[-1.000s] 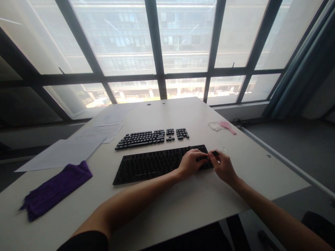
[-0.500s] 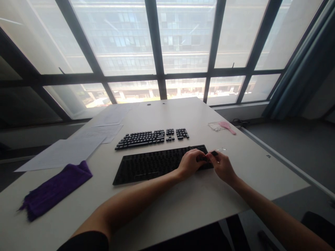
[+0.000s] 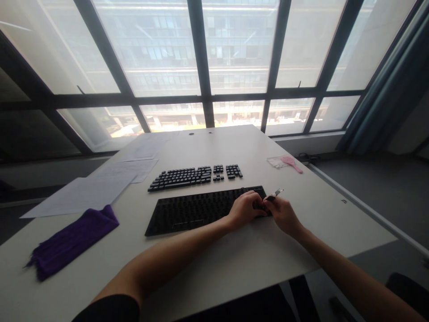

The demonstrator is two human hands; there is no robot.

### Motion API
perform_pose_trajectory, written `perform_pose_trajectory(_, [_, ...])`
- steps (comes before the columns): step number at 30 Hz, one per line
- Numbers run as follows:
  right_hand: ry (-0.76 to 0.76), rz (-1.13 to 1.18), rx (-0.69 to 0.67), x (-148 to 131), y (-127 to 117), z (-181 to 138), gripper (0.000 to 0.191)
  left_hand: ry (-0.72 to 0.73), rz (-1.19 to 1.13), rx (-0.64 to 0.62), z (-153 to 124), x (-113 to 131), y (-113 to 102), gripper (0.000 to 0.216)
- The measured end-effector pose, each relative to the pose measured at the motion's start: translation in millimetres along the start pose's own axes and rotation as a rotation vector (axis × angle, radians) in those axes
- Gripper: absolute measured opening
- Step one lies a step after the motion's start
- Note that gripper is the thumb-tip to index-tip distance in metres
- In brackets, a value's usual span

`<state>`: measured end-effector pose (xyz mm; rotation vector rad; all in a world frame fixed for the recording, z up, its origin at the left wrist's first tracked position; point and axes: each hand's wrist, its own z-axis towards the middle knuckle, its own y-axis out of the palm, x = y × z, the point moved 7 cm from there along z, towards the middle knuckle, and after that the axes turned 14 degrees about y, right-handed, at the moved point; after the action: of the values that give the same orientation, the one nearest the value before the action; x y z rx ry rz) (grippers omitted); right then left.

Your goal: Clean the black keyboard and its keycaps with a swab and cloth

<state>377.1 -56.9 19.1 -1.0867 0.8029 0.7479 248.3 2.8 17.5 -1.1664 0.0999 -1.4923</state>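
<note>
A black keyboard base (image 3: 197, 210) with its keycaps off lies near the front of the white table. My left hand (image 3: 246, 210) rests over its right end, thumb and fingers pinched together. What the fingertips hold, if anything, is too small to make out. My right hand (image 3: 283, 214) is closed on a keycap puller (image 3: 275, 194) with a black handle and thin wire ends pointing up and right. The fingertips of both hands meet just above the base's right edge. Behind the base, loose black keycaps (image 3: 182, 176) sit arranged in keyboard layout.
A folded purple cloth (image 3: 75, 241) lies at the left, with white paper sheets (image 3: 80, 194) behind it. On the right are a pink brush (image 3: 291, 163) and a clear plastic bag (image 3: 275, 162). Large windows stand beyond the table (image 3: 201, 147).
The keycap puller has tilted in my right hand, so its wire ends now stand higher and more of it shows. My left hand has hardly moved.
</note>
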Motion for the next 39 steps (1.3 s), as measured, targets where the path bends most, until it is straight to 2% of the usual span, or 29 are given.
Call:
perform_pose_trajectory(11, [0.139, 0.187, -0.116, 13.2, 4.9, 4.3, 0.027, -0.017, -0.045, -0.08, -0.2, -6.2, 5.1, 0.035])
perform_pose_trajectory(16, [0.104, 0.17, -0.162, 12.6, 8.1, 3.8, 0.026, 0.032, 0.054, -0.123, -0.4, 5.4, 3.7, 0.033])
perform_pose_trajectory(19, [0.085, 0.14, -0.138, 12.3, 7.5, 2.2, 0.026, 0.055, 0.094, -0.127, 0.1, 11.5, 2.8, 0.032])
perform_pose_trajectory(23, [0.045, 0.079, -0.095, 6.6, 5.6, -0.6, 0.025, 0.007, 0.136, -0.133, 0.5, 12.2, 1.4, 0.036])
perform_pose_trajectory(30, [-0.095, -0.104, 0.05, -12.1, -2.7, -6.3, 0.026, 0.02, 0.135, -0.132, 0.9, 15.4, 0.4, 0.036])
perform_pose_trajectory(35, [-0.047, -0.103, 0.102, -11.1, -6.1, -6.2, 0.028, -0.043, 0.086, -0.105, -1.0, 9.2, 0.1, 0.035])
perform_pose_trajectory(39, [-0.037, -0.102, 0.07, -9.5, -3.4, -6.2, 0.028, -0.045, 0.08, -0.105, -1.2, 8.8, 0.6, 0.033])
